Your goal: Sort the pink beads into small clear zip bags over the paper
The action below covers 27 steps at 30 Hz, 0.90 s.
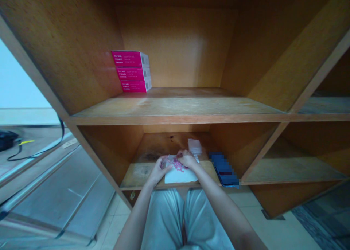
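On the lower shelf lies a white sheet of paper (180, 176). Above it is a small clear bag (178, 164) that shows many pink bead-like dots; whether they are loose beads or a print I cannot tell. My left hand (159, 171) has its thumb and fingers closed on the bag's left side. From the right, my right hand (188, 159) pinches the bag's upper edge, its fingertips partly hidden. Just behind my right hand is a translucent white packet (194, 147).
A blue, pixelated flat object (224, 170) lies to the right on the lower shelf (140, 173). Three pink boxes (133, 74) are stacked on the upper shelf (177, 106). Wooden dividers stand on both sides. A glass-topped frame (68, 191) is at the left.
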Each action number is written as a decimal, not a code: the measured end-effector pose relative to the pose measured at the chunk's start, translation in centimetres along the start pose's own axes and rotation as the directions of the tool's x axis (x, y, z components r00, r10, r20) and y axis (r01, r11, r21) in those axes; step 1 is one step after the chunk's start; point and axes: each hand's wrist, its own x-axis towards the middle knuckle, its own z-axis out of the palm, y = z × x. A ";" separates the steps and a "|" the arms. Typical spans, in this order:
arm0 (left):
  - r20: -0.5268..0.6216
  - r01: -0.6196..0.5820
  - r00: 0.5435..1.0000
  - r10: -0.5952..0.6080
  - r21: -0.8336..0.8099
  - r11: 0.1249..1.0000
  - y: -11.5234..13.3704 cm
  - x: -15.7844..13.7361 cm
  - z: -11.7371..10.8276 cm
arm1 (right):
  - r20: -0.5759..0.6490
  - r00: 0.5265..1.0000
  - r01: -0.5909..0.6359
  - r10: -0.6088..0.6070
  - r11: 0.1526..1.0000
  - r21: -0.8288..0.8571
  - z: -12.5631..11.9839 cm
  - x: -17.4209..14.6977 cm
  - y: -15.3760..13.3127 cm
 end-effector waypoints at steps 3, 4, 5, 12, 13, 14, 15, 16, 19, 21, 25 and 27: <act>-0.003 0.029 1.000 -0.029 0.010 1.000 -0.1 0.0 0.0 | -0.084 0.994 0.085 -0.066 0.964 0.252 -0.4 0.1 -0.4; -0.004 0.032 0.999 -0.032 0.009 0.999 -0.2 0.0 0.0 | -0.109 0.990 0.122 -0.092 0.941 0.315 -0.4 0.1 -0.6; -0.006 0.030 1.000 -0.030 0.006 1.000 -0.2 0.0 0.0 | -0.125 0.985 0.153 -0.115 0.919 0.362 -0.4 0.1 -0.8; -0.012 -0.010 1.000 0.010 -0.004 1.000 -0.2 0.2 0.1 | -0.044 0.972 0.229 -0.231 0.890 0.395 0.6 -0.4 -1.7; -0.012 -0.007 1.000 0.007 -0.004 1.000 -0.2 0.2 0.1 | -0.039 0.972 0.229 -0.233 0.890 0.394 0.6 -0.4 -1.6; -0.011 0.000 1.000 0.000 -0.004 1.000 -0.1 0.1 0.1 | -0.046 0.973 0.224 -0.224 0.891 0.396 0.5 -0.4 -1.5; -0.011 0.011 1.000 -0.011 -0.004 1.000 0.0 0.1 0.1 | -0.064 0.976 0.216 -0.207 0.892 0.397 0.4 -0.3 -1.3; -0.011 0.022 1.000 -0.022 -0.004 1.000 0.1 0.0 0.1 | -0.090 0.979 0.206 -0.186 0.896 0.394 0.1 -0.2 -1.0; -0.017 0.038 0.999 -0.038 0.009 0.999 0.2 -0.1 0.1 | -0.148 0.982 0.158 -0.114 0.928 0.336 -0.9 -0.1 0.4; -0.024 0.043 0.999 -0.043 0.022 0.999 0.3 -0.2 0.1 | -0.140 0.987 0.106 -0.072 0.962 0.251 -1.6 -0.2 1.7; -0.024 0.064 0.998 -0.063 0.036 0.997 0.4 -0.2 0.1 | -0.045 0.998 -0.034 0.035 0.999 0.034 -2.5 -0.6 3.7; -0.017 0.062 0.998 -0.061 0.021 0.998 0.3 -0.2 0.1 | -0.011 0.997 -0.073 0.072 0.996 -0.042 -2.6 -0.9 4.2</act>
